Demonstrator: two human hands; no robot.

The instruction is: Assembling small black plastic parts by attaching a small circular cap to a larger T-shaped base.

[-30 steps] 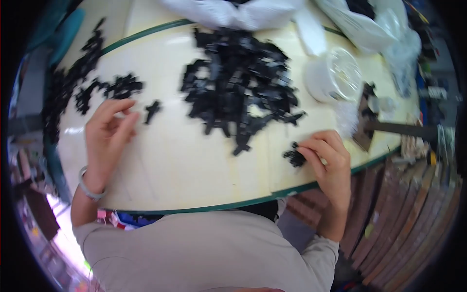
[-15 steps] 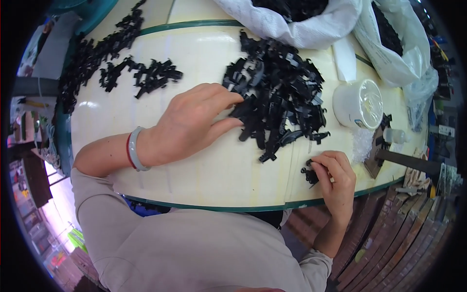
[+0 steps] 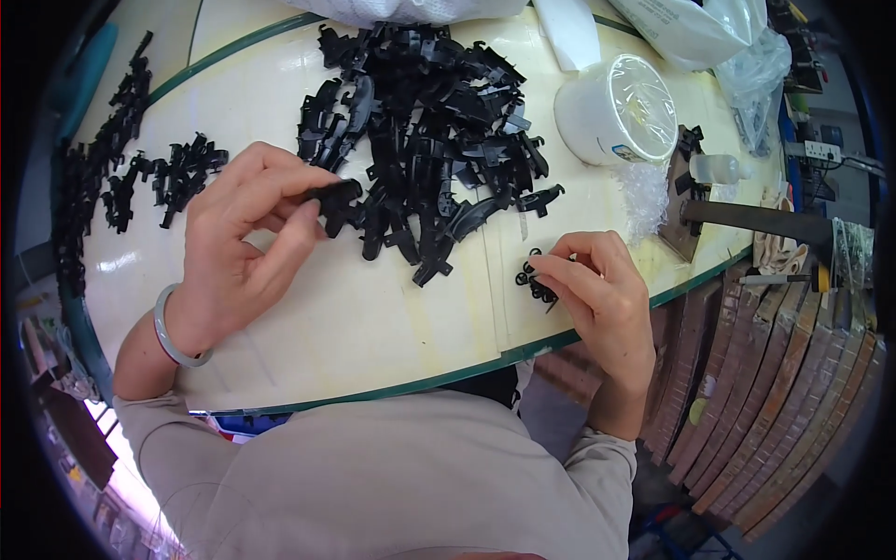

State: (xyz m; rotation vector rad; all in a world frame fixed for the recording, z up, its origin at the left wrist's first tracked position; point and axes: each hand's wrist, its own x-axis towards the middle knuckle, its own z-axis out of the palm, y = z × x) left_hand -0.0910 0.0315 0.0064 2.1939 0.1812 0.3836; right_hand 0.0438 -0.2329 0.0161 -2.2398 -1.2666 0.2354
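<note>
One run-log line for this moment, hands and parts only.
left hand: pinching black plastic clip at pile edge | right hand: fingertips on small black rings | table: cream

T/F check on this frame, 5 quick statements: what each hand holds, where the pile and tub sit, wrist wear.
1. The left hand pinches a black plastic clip at the edge of the big pile. True.
2. The right hand is bare of parts. False: its fingertips rest on a small cluster of black rings.
3. The white tub stands on the pile's left. False: it stands to the right.
4. A pale bangle sits on the left wrist. True.
5. The tub is open. False: clear film covers its top.
</note>
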